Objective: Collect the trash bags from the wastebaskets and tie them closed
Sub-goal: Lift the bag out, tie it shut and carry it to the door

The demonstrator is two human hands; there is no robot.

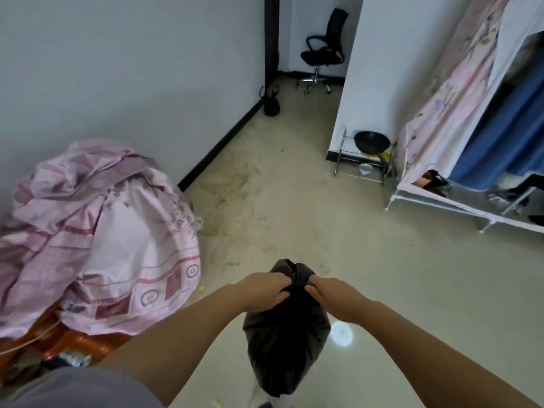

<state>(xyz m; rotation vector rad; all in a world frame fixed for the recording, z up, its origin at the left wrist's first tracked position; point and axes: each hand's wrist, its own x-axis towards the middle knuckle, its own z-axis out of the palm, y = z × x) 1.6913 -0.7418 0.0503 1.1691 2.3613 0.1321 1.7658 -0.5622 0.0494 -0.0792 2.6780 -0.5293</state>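
A filled black trash bag (287, 340) hangs in front of me above the floor, its gathered top bunched between my hands. My left hand (266, 288) pinches the bag's neck from the left. My right hand (329, 291) pinches it from the right, fingertips nearly touching the left hand's. A loose tuft of the bag's top sticks up beyond my fingers. A second small tied black bag (271, 104) sits on the floor against the far wall by the dark baseboard. No wastebasket shows in this view.
A heap of pink bedding (97, 231) over orange items lies at the left. A fabric wardrobe (471, 119) stands at the right, with a metal rack and black pan (371, 141) beside it. An office chair (323, 51) stands far back. Pale floor (294, 201) stretches ahead.
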